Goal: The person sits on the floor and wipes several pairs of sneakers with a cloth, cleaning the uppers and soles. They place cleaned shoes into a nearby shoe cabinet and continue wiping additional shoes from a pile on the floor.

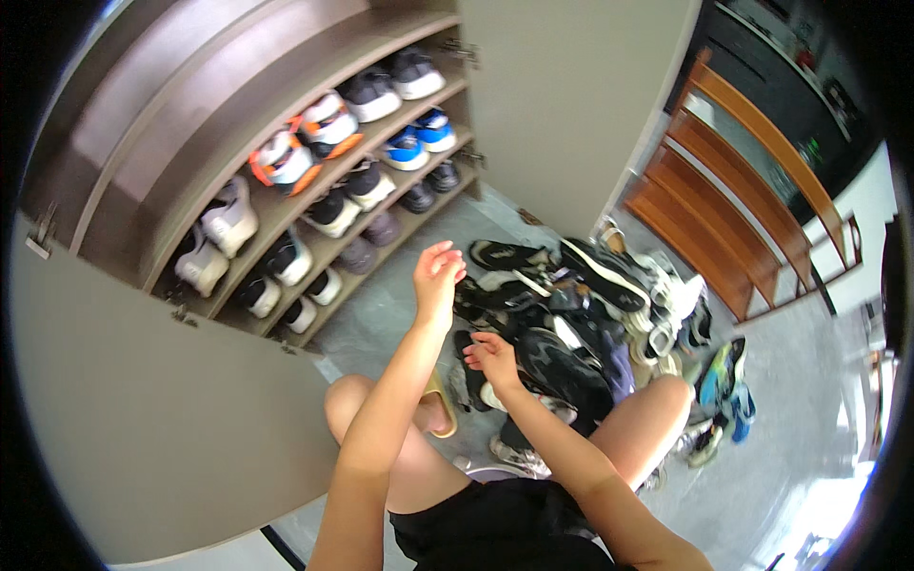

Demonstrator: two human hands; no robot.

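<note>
My left hand (437,282) hangs in the air between a shoe cabinet (468,107) and a heap of shoes on the floor, its fingers loosely curled around nothing. Lower down, my right hand (494,360) hovers over the near left side of the heap, also without anything in it. A black slip-on shoe (468,382) is just below that hand. Within the heap lie a black shoe with a white sole edge (607,275), a large dark shoe (560,367) and a purple item (618,365). Overlapping shoes hide much of the pile.
On the cabinet shelves stand orange-and-white sneakers (328,123), blue sneakers (405,148), grey shoes (230,214) and several other pairs. Both cabinet doors, left (157,428) and right (564,93), stand wide. A wooden chair (742,171) is beyond the heap; teal shoes (716,378) lie to the right.
</note>
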